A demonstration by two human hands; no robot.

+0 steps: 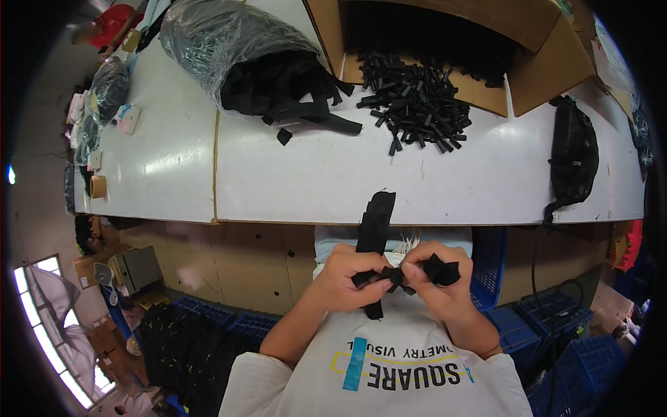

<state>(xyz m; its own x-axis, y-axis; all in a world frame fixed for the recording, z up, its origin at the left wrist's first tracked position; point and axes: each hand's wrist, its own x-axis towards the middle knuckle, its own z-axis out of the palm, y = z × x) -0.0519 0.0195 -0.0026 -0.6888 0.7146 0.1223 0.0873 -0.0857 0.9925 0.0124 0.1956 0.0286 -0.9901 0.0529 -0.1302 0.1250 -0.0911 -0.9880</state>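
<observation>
In front of my chest, below the table's front edge, my left hand (353, 276) is closed around several flat black fabric strips (376, 224). Their long ends reach up past the table edge, and a short end hangs below my fingers. My right hand (439, 275) pinches a black fabric piece (445, 270) whose folded end sticks out to the right. Between the fingertips of both hands the black material meets in a small bunched part (396, 278). Its exact shape is too dark to make out.
On the white table (292, 177) lie a pile of short black pieces (424, 108), an open cardboard box (479, 94), a plastic bag (208, 48) spilling black strips, and a black pouch (575, 153). Tape (97, 186) sits far left. Blue crates (514, 333) stand at right.
</observation>
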